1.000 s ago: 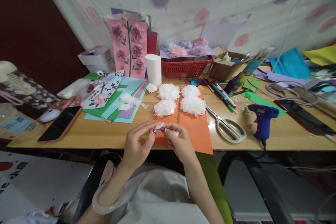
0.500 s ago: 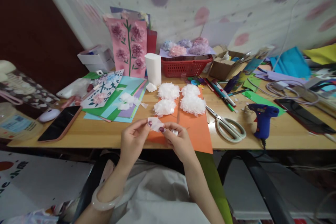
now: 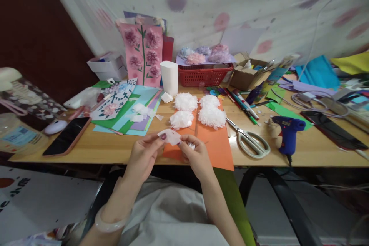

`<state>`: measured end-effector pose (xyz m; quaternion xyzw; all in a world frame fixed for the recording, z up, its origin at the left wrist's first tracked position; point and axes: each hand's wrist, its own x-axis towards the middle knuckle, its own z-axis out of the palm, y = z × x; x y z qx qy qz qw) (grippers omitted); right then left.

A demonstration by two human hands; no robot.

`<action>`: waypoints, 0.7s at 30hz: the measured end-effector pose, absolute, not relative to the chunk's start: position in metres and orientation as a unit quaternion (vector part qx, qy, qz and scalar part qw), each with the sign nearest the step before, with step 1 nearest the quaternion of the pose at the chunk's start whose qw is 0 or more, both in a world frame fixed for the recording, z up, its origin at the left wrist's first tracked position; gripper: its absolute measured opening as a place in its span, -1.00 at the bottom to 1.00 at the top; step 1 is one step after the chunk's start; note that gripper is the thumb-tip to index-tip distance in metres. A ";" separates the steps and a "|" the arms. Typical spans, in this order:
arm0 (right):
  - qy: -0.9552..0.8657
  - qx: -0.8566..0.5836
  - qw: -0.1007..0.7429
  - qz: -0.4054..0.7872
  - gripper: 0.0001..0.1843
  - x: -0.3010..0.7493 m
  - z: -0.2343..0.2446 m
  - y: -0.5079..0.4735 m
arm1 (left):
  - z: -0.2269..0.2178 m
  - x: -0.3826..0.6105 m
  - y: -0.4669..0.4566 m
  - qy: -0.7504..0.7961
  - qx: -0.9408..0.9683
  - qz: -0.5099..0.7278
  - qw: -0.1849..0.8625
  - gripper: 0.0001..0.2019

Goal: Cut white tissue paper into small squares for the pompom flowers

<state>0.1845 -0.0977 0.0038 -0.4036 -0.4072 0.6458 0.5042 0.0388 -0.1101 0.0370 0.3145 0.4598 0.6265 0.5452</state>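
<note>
Both my hands pinch a small piece of white tissue paper [image 3: 170,136] at the table's front edge. My left hand [image 3: 144,157] grips its left side between thumb and finger. My right hand [image 3: 196,156] holds its right edge, and another white scrap [image 3: 191,145] shows between its fingers. Just beyond the hands lies an orange paper sheet [image 3: 215,144] with several fluffy white tissue flowers [image 3: 212,115] on and beside it.
Scissors [image 3: 249,141] and a blue glue gun [image 3: 287,131] lie right of the orange sheet. A phone [image 3: 67,135] and coloured paper sheets [image 3: 135,113] are at left. A red basket [image 3: 204,73], white paper roll [image 3: 169,77], pink flower card [image 3: 142,53] and markers [image 3: 243,104] stand behind.
The tissue piece has been unfolded and spread wider between my hands. My left hand has shifted a little to the left and lower.
</note>
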 end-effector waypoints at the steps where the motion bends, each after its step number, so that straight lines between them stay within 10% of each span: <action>1: -0.408 -0.403 0.505 0.645 -0.71 0.185 0.004 -0.098 | 0.035 0.042 -0.110 0.465 0.322 0.623 0.540 -0.69; 21: -0.370 -0.371 0.559 0.643 -0.70 0.183 0.004 -0.099 | 0.039 0.035 -0.109 0.539 0.451 0.516 0.491 -0.80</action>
